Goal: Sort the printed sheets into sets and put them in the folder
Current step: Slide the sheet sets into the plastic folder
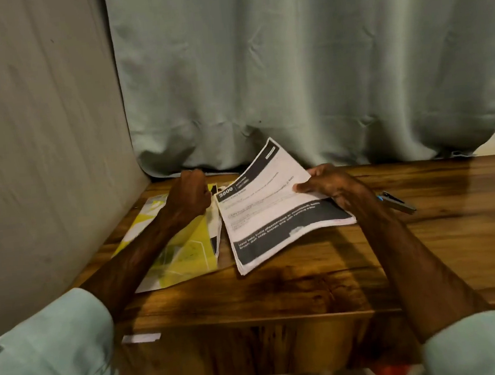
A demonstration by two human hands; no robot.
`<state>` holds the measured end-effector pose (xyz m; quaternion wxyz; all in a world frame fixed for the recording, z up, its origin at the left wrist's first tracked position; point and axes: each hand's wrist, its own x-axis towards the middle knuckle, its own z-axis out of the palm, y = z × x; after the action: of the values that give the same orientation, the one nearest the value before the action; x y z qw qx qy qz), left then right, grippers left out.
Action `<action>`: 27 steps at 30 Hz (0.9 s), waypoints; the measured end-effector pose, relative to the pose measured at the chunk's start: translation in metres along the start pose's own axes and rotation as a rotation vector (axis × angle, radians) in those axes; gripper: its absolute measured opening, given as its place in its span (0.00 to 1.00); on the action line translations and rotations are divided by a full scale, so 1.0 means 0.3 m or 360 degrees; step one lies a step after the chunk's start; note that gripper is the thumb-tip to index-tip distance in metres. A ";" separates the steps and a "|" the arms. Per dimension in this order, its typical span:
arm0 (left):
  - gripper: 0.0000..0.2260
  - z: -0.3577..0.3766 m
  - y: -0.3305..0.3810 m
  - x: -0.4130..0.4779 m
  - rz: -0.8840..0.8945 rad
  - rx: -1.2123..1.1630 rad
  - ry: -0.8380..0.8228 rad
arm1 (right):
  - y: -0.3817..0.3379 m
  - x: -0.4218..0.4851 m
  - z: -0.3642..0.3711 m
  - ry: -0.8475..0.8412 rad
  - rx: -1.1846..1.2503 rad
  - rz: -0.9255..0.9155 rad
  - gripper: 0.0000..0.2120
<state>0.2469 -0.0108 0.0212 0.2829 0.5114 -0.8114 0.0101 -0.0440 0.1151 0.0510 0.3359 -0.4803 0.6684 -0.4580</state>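
Sheets point(273, 212) pinched at the edge by right grip point(330, 185); left grip point(190, 193) curled over folder point(170, 253), we cannot tell on what. We risk the loose pinch fanning pages, mixing sets.

Looked like a home corner used as a desk. Shown by a pale green curtain point(304, 74) hanging in folds behind a wooden table point(282, 299), grey cloth point(36, 133) draped at the left — and printed sheets point(273, 215) beside a yellow folder point(182, 249).

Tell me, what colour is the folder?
The folder is yellow with white shapes, best seen in the head view.
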 end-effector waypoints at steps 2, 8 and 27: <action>0.04 -0.009 0.002 -0.001 0.0014 0.0001 0.0007 | 0.018 0.007 0.037 -0.0074 0.0046 0.0019 0.17; 0.14 -0.032 0.030 -0.020 0.0104 0.0099 -0.0014 | 0.016 0.086 0.155 -0.0094 0.0081 0.0104 0.16; 0.22 -0.038 0.100 -0.058 0.0233 0.0255 -0.0135 | 0.037 -0.019 0.642 0.0306 -0.0071 -0.0106 0.14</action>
<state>0.2325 0.0213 0.0307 0.2049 0.4716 -0.8545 0.0739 0.1253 0.0660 -0.0277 0.2440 -0.4633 0.6912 -0.4980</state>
